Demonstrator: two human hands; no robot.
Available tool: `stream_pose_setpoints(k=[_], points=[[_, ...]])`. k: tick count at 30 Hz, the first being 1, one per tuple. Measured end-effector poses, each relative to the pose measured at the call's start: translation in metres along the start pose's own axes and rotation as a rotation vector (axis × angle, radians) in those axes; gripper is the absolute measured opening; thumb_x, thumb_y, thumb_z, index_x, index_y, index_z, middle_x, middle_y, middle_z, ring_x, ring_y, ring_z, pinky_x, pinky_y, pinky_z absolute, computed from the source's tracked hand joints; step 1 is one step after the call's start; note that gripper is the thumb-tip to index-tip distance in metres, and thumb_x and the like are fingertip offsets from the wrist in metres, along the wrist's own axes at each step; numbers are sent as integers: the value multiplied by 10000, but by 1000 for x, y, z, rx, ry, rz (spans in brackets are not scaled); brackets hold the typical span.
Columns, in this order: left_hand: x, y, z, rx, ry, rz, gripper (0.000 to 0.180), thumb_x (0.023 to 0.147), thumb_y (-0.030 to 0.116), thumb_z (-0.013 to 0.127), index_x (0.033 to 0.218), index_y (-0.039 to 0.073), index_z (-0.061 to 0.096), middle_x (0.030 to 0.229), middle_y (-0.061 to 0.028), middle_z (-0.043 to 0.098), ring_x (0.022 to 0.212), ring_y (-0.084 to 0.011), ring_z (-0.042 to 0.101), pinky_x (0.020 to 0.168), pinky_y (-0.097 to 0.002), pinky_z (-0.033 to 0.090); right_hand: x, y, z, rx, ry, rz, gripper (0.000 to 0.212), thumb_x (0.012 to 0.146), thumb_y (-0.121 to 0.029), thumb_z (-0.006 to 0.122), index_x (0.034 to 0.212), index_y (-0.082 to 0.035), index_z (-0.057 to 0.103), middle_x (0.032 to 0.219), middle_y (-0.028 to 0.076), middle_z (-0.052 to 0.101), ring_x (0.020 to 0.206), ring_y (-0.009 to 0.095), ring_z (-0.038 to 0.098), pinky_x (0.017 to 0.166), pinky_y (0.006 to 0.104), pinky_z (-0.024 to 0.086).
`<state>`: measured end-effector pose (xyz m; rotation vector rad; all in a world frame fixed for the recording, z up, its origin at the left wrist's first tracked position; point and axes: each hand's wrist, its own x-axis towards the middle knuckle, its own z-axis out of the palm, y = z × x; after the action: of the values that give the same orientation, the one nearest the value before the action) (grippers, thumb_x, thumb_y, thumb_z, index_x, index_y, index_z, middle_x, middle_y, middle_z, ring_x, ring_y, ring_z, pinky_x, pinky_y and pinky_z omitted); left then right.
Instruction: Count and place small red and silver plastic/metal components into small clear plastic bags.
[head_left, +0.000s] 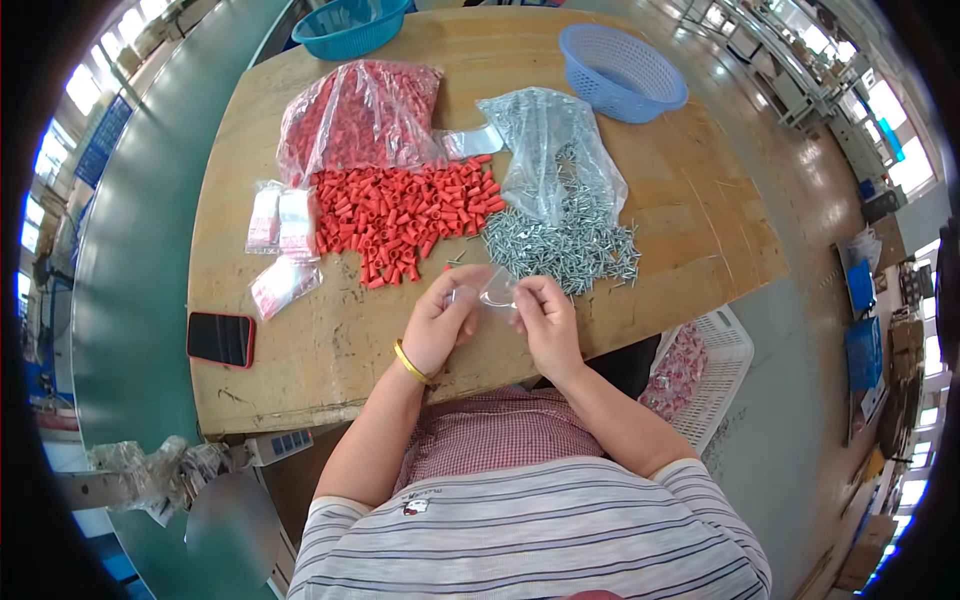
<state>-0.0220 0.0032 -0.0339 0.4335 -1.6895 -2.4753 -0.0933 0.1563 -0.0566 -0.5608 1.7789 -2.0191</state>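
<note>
Between my two hands, near the table's front edge, is a small clear plastic bag. My left hand, below a yellow bangle, pinches its left side. My right hand has closed fingers on the right side. Just beyond them lies a loose pile of red tapered plastic sleeves, spilling from a large clear bag full of the same pieces. To the right, grey metal screws spread out of another clear bag. A few stray screws lie close to my left hand.
Small clear packets and a dark-screened phone in a red case lie on the left of the wooden table. A teal basket and a pale blue basket stand at the back. Below right, a white crate holds filled packets.
</note>
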Motion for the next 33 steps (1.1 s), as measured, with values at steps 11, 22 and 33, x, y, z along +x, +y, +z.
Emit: stream_pose_setpoints(k=[11,22,33], points=[[-8,-3,24,609,145,460,269,823,101,722,1077,40,657,797,19,558,724,-76,514,655,-223,422,1,2,8,116,178,-2,114,994,-124,496,1034,-26,538,809,7,565,660,49,516,568,198,417],[0,-13,-3,469,36,247,136,878,81,664,987,8,696,907,-23,618,840,-97,556,757,-228,440,2,0,-3,-131,-25,-106,138,962,-136,571,1041,-24,586,882,-14,538,797,48,506,737,210,423],[-3,-16,-4,380,109,169,94,812,88,730,812,39,650,792,4,561,718,-65,487,655,-220,409,-1,-1,1,33,-59,7,167,970,-165,563,1057,-28,601,897,-27,571,778,31,499,696,201,420]])
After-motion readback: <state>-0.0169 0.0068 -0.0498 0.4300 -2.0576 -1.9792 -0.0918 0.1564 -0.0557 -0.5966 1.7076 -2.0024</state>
